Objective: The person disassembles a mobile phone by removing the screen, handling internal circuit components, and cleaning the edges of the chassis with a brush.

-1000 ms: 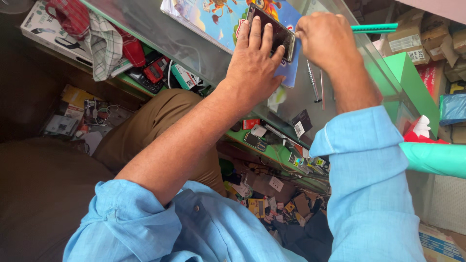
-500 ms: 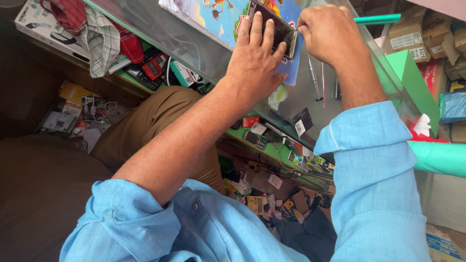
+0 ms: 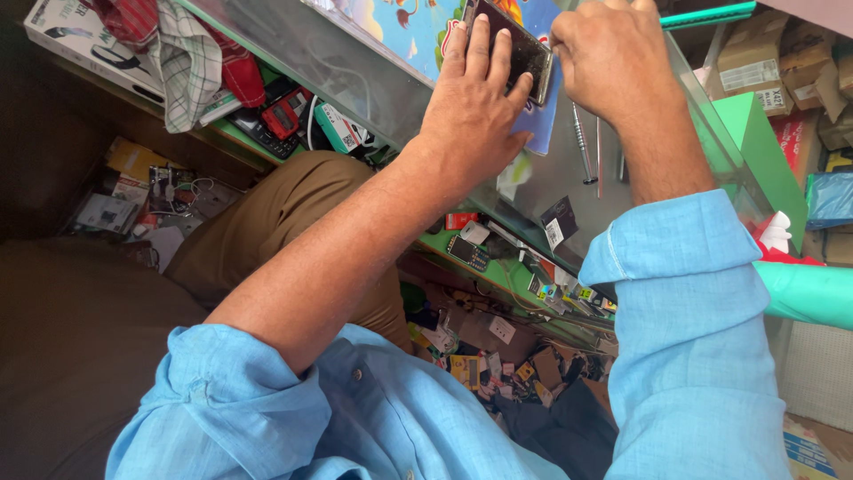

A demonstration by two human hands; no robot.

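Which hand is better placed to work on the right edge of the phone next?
Right. The right hand is already curled at the edge of the phone, while the left hand lies flat on it, pinning it to the glass counter.

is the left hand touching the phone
Touching: the head view shows the left hand pressed flat on the dark phone, fingers overlapping its surface.

Cramped shop corner, daylight falling evenly from above. Glass-topped counter (image 3: 622, 191) running across the upper view, green-edged shelf (image 3: 498, 276) beneath it crammed with small boxes and gadgets. Checked cloth (image 3: 187, 62) draped at the top left beside a white carton (image 3: 75, 40). Cardboard boxes (image 3: 782, 53) stacked top right. Dim floor (image 3: 133, 200) below, littered with packets and cables.
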